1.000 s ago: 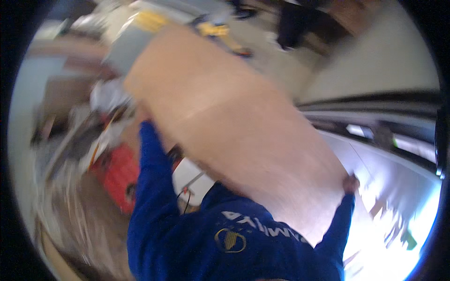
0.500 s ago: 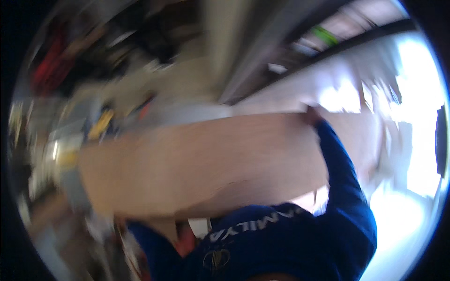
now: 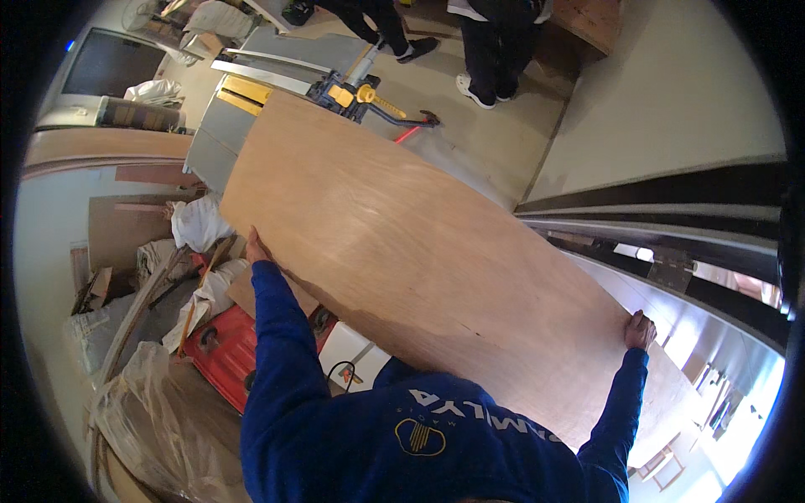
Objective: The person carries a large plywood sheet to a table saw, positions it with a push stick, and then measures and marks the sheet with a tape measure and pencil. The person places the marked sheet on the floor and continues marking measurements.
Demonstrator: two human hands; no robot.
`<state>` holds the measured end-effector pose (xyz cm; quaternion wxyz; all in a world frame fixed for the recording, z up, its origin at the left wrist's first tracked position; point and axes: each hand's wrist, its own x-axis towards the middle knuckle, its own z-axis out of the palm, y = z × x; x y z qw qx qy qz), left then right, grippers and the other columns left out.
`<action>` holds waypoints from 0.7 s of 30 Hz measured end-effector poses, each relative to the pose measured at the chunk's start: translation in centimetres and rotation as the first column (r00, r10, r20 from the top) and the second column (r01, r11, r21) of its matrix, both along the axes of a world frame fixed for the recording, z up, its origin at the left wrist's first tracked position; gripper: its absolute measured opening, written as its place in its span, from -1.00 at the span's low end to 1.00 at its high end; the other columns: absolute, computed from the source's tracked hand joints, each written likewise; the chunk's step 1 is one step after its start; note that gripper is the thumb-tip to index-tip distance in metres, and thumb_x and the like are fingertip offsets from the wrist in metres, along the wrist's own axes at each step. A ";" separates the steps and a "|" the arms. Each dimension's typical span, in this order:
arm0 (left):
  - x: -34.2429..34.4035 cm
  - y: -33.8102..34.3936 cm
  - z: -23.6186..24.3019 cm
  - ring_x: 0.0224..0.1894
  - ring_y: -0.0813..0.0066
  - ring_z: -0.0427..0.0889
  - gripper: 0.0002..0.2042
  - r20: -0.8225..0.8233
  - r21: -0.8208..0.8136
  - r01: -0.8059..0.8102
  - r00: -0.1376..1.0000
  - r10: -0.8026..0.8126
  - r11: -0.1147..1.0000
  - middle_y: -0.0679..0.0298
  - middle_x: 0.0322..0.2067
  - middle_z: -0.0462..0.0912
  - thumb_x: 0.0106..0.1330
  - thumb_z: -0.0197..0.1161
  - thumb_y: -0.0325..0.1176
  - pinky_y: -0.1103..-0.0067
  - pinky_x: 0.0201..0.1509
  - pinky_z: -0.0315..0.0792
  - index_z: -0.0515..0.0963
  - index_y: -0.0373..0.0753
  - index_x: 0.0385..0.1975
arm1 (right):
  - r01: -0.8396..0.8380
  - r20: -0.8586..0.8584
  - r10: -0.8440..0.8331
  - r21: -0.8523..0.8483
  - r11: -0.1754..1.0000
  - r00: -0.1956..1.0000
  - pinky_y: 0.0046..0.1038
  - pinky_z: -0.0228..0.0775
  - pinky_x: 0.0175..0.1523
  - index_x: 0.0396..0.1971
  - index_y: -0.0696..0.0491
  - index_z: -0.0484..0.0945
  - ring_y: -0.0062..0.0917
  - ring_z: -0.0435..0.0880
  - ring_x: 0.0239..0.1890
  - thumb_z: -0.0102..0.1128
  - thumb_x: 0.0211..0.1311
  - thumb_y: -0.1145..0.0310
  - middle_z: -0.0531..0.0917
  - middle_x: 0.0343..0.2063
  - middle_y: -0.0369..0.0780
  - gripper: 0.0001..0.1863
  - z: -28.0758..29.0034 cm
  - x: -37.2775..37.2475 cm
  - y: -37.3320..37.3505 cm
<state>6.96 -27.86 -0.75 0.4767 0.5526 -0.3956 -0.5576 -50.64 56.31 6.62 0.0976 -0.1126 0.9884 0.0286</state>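
Observation:
A long plywood sheet [image 3: 394, 243] stretches across the view in front of me, its far-left end over the grey table saw [image 3: 214, 138]. At the sheet's near edge, toward that end, my left hand [image 3: 257, 248] grips it, with some fingers hidden underneath. My right hand [image 3: 641, 331] is closed over the opposite long edge, toward the right end. Beyond the far-left end are the saw's metal fence rail [image 3: 264, 75] and its yellow and black fittings [image 3: 356, 94].
Two people's legs [image 3: 495, 54] show beyond the saw. A wall and a dark door track [image 3: 654, 214] run close along the right. At lower left are a red wheeled base [image 3: 222, 344], clear plastic sheeting [image 3: 159, 411] and white sacks [image 3: 201, 222].
The earlier blurred view has steadied and turned. The sheet now slants from upper left to lower right, its left end over the saw. Both hands stay on it.

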 end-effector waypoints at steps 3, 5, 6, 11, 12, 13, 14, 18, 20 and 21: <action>0.9 -0.6 -0.8 0.01 0.22 0.64 -0.43 -0.084 0.035 -0.008 0.996 0.011 0.999 0.13 0.06 0.62 0.32 0.35 -0.13 0.36 0.14 0.52 0.43 -0.38 0.21 | 0.012 0.029 -0.014 0.061 0.998 0.999 0.07 0.43 -0.12 -0.54 0.21 0.68 0.08 0.67 -0.37 -0.21 0.46 0.05 0.67 -0.51 0.13 -0.38 0.0 -0.3 -0.4; 1.1 -0.7 -0.8 0.00 0.21 0.64 -0.42 -0.080 0.045 0.008 0.997 -0.004 0.999 0.13 0.07 0.62 0.31 0.36 -0.13 0.38 0.14 0.52 0.43 -0.38 0.21 | 0.004 -0.017 -0.004 0.035 0.999 1.000 0.08 0.43 -0.11 -0.53 0.21 0.69 0.09 0.68 -0.36 -0.21 0.45 0.06 0.67 -0.49 0.15 -0.39 0.0 -0.1 -0.3; 1.1 -0.9 -0.7 0.01 0.21 0.64 -0.42 -0.045 0.090 -0.045 0.998 0.049 0.995 0.13 0.07 0.62 0.30 0.36 -0.12 0.38 0.15 0.51 0.44 -0.39 0.20 | 0.002 -0.020 -0.002 0.026 1.000 1.000 0.09 0.42 -0.11 -0.52 0.21 0.69 0.09 0.68 -0.35 -0.21 0.45 0.06 0.67 -0.49 0.15 -0.39 -0.1 -0.1 -0.3; -0.7 -3.0 -0.5 0.07 0.22 0.61 -0.40 -0.012 0.164 -0.076 0.997 0.079 0.984 0.14 0.08 0.62 0.26 0.37 -0.05 0.39 0.19 0.47 0.49 -0.38 0.16 | -0.008 -0.033 0.009 0.024 1.000 0.999 0.12 0.41 -0.13 -0.51 0.18 0.69 0.10 0.67 -0.35 -0.20 0.45 0.05 0.67 -0.48 0.16 -0.39 -1.4 -0.9 -1.8; -1.4 -3.6 -0.6 0.07 0.23 0.61 -0.39 0.028 0.082 -0.077 0.997 0.075 0.994 0.14 0.08 0.62 0.25 0.38 -0.04 0.40 0.20 0.46 0.49 -0.38 0.16 | -0.005 -0.046 0.004 -0.010 1.000 0.999 0.11 0.41 -0.14 -0.52 0.18 0.69 0.10 0.67 -0.35 -0.20 0.45 0.04 0.67 -0.49 0.15 -0.40 -1.9 -1.6 -2.5; -2.2 -4.1 -0.8 0.07 0.24 0.60 -0.38 0.084 0.051 -0.089 0.993 0.084 0.995 0.14 0.08 0.62 0.25 0.38 -0.02 0.40 0.21 0.45 0.50 -0.38 0.16 | -0.030 -0.070 0.025 -0.065 0.997 0.997 0.10 0.41 -0.14 -0.55 0.16 0.69 0.09 0.67 -0.36 -0.19 0.43 0.03 0.68 -0.49 0.13 -0.40 -2.5 -2.1 -3.1; -2.9 -4.5 -1.1 0.08 0.25 0.59 -0.37 0.143 0.024 -0.097 0.985 0.093 0.995 0.14 0.07 0.62 0.24 0.38 -0.01 0.40 0.22 0.44 0.50 -0.38 0.16 | -0.013 -0.038 0.012 -0.019 1.000 0.999 0.10 0.42 -0.14 -0.55 0.15 0.68 0.09 0.67 -0.36 -0.19 0.43 0.04 0.68 -0.49 0.12 -0.40 -3.0 -2.9 -3.7; -5.4 -5.5 -4.5 0.10 0.29 0.57 -0.38 -0.017 0.090 -0.063 0.998 0.065 0.994 0.16 0.11 0.60 0.29 0.34 -0.02 0.43 0.25 0.41 0.47 -0.38 0.20 | -0.037 0.036 0.037 0.004 0.999 0.999 0.09 0.42 -0.10 -0.38 0.12 0.69 0.04 0.68 -0.28 -0.17 0.38 0.05 0.71 -0.37 0.09 -0.49 -4.5 -6.6 -3.7; -5.0 -6.1 -6.0 0.15 0.36 0.55 -0.48 -0.086 0.090 0.049 0.995 -0.041 0.995 0.16 0.17 0.56 0.41 0.23 -0.13 0.47 0.27 0.40 0.44 -0.40 0.21 | -0.069 -0.057 0.073 0.062 0.996 0.996 0.07 0.43 -0.07 -0.27 0.10 0.68 0.02 0.68 -0.22 -0.15 0.36 0.04 0.71 -0.29 0.09 -0.52 -5.3 -7.4 -2.7; -4.2 -7.2 -6.1 0.14 0.29 0.56 -0.45 -0.058 0.085 0.060 0.997 -0.055 0.995 0.15 0.14 0.58 0.40 0.23 -0.06 0.43 0.25 0.42 0.44 -0.37 0.23 | -0.041 -0.007 0.042 0.117 0.992 0.999 0.03 0.45 -0.02 -0.16 0.07 0.66 -0.01 0.68 -0.15 -0.03 0.29 0.07 0.70 -0.20 0.09 -0.58 -6.0 -7.7 -2.4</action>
